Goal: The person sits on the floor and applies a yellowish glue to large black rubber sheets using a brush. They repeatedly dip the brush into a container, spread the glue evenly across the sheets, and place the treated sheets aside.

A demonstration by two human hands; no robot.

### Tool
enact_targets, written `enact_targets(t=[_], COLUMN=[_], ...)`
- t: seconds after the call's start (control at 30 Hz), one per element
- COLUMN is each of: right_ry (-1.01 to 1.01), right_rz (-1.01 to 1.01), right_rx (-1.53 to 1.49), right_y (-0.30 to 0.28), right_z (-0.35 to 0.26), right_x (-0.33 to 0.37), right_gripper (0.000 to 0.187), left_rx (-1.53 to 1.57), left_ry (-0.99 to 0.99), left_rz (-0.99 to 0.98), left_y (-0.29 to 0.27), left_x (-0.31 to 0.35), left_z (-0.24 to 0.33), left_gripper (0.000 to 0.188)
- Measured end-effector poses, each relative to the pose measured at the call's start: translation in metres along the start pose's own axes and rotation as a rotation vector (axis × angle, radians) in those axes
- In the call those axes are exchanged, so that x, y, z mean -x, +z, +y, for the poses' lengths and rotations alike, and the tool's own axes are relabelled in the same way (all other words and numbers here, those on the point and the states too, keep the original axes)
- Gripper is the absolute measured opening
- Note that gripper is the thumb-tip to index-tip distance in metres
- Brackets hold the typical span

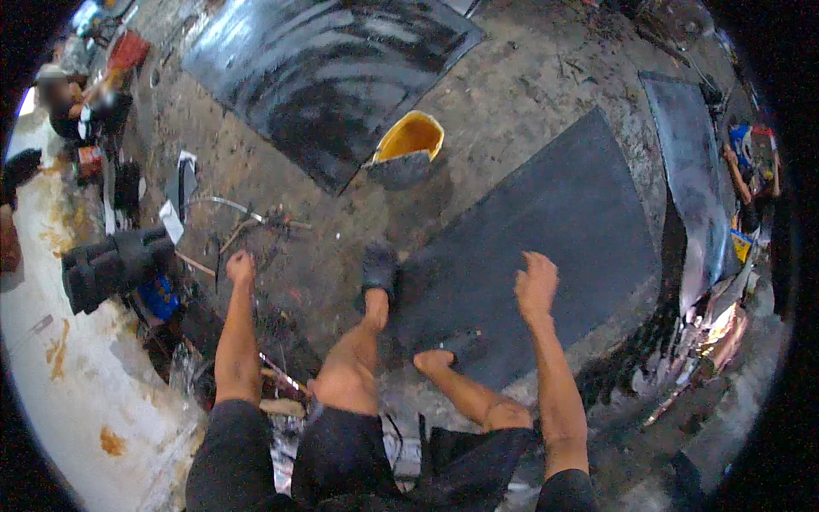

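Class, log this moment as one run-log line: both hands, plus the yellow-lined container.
left hand: nothing seen held, over floor; right hand: nothing seen held, over dark sheet; yellow-lined container: on floor

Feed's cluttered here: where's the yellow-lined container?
In the head view, the yellow-lined container is above centre, between the glossy black sheet and the matte black sheet.

Dim, sl. blurry, edges dist.

One head-worn fisheye looks down at the floor (529,77), seemingly quite steeply.
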State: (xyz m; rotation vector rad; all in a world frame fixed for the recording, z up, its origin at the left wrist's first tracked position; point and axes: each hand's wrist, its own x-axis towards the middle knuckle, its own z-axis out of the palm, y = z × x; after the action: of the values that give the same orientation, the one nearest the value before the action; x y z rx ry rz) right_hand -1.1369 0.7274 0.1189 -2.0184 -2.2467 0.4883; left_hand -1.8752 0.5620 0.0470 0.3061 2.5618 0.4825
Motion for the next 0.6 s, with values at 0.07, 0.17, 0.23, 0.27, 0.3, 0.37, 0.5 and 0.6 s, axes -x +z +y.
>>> enact_targets(t=[0.07,0.17,0.23,0.27,0.3,0.37,0.5,0.6], right_ry=[-0.168,-0.595,-0.710,-0.731,-0.756,-0.870,-0.610,-0.175], right_rz=[-0.183,0.100,0.235,0.243,0.243,0.266,0.274,0.246], right_rx=[-0.193,-0.100,0.033,0.056,0.082,-0.096,-0.433,-0.533], right_y=[0.020,0.089,0.118,0.128,0.135,0.130,0.068,-0.013], right_z=[-0.061,-0.122,-0.126,-0.133,-0.136,-0.150,-0.100,-0.050], right_x=[-0.049,-0.103,-0.137,-0.154,-0.167,-0.178,-0.186,-0.175], right_gripper=[0.044,0.043,0.042,0.041,0.041,0.039,0.025,0.032], left_rx=[0.488,0.784,0.761,0.832,0.888,1.001,1.168,1.116], left_ry=[-0.071,-0.158,-0.176,-0.130,-0.069,0.039,-0.133,-0.029], left_rz=[-0.145,-0.593,-0.662,-0.744,-0.770,-0.797,-0.960,-0.950], left_y=[0.034,0.117,0.188,0.210,0.233,0.262,0.339,0.363], left_x=[0.045,0.118,0.175,0.175,0.174,0.146,0.179,0.188], left_z=[-0.015,0.029,0.086,0.096,0.109,0.125,0.168,0.181], left_gripper=[0.026,0.035,0.039,0.040,0.040,0.041,0.063,0.077])
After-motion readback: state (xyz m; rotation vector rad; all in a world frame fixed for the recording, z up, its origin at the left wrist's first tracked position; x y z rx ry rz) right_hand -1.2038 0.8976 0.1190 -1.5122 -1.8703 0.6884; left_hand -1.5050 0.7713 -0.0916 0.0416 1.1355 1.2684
